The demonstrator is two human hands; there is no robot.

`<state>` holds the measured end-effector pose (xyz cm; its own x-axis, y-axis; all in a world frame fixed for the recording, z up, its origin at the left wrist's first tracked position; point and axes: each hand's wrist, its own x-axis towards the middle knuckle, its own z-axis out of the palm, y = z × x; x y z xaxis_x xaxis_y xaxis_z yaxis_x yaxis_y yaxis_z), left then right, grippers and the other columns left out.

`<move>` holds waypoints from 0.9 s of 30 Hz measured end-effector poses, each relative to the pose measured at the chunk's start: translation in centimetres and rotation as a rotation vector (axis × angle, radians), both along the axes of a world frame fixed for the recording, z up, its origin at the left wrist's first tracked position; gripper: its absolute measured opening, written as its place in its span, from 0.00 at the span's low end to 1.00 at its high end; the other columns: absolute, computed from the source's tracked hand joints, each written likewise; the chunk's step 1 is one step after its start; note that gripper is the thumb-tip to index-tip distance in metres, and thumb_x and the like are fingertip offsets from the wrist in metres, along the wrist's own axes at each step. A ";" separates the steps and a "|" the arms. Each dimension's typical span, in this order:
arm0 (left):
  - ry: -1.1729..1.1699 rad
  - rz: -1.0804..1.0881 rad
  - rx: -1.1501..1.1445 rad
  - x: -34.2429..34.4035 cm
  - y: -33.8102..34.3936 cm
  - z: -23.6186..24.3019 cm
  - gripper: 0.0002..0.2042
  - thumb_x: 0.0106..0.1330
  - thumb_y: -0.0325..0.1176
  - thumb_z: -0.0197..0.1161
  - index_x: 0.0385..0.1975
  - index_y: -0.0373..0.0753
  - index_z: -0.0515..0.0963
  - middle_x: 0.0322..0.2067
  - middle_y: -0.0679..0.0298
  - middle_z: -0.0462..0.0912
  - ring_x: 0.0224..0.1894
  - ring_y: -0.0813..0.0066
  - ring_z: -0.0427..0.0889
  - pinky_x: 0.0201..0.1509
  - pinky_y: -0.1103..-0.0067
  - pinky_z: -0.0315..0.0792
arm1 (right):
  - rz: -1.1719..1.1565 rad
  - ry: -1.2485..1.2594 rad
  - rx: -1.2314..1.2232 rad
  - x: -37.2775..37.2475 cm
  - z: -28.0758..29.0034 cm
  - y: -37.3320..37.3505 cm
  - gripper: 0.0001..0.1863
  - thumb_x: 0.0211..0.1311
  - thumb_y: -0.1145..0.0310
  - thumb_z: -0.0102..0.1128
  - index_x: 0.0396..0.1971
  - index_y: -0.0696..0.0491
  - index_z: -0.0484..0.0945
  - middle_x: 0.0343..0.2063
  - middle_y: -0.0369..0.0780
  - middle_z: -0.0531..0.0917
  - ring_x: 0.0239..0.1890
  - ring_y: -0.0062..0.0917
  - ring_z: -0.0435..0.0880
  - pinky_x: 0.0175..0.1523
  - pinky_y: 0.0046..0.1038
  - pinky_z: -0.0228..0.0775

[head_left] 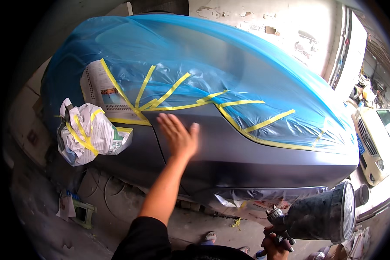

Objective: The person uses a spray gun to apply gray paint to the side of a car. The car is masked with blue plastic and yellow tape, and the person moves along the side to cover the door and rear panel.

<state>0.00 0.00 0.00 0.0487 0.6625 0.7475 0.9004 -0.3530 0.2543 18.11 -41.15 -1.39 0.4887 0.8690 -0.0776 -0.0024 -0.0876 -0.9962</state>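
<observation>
The right hand (274,249), at the lower edge, is wrapped around the handle of a spray gun (281,223); the gun's dark cup (314,215) lies above and to the right of that grip; the left hand (177,136) grasps nothing, fingers spread over the grey car panel (251,162), just below the yellow tape (182,107); whether it touches, I cannot tell.

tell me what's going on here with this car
A person's left hand, open with the fingers spread, is over the dark car panel; whether it touches is hard to tell. The right hand grips a spray gun with a large dark cup, low and to the right. Blue film covers the car's upper part, with yellow tape along its edge.
</observation>
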 end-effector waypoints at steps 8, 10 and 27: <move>0.428 -0.757 -0.156 6.0 -9.4 -1.0 0.39 0.57 0.55 0.55 0.63 0.35 0.52 0.65 0.50 0.50 0.68 0.53 0.46 0.68 0.59 0.39 | 0.037 -0.105 0.195 -1.0 -1.6 1.3 0.12 0.47 0.84 0.51 0.35 0.59 0.72 0.35 0.41 0.77 0.27 0.20 0.75 0.32 0.21 0.66; 0.463 -0.603 -0.175 2.5 -6.8 0.6 0.38 0.59 0.53 0.53 0.64 0.36 0.51 0.65 0.50 0.47 0.68 0.51 0.43 0.68 0.59 0.38 | 0.028 -0.129 0.137 0.0 -1.3 0.5 0.13 0.47 0.84 0.51 0.36 0.59 0.72 0.35 0.41 0.78 0.27 0.21 0.75 0.31 0.22 0.67; 0.684 -0.853 0.043 21.4 -14.0 -2.1 0.37 0.63 0.55 0.47 0.61 0.27 0.53 0.64 0.44 0.48 0.68 0.52 0.43 0.69 0.63 0.39 | -0.306 -0.114 0.144 1.9 -2.6 -5.2 0.13 0.51 0.83 0.51 0.39 0.59 0.75 0.31 0.39 0.79 0.28 0.20 0.77 0.33 0.23 0.70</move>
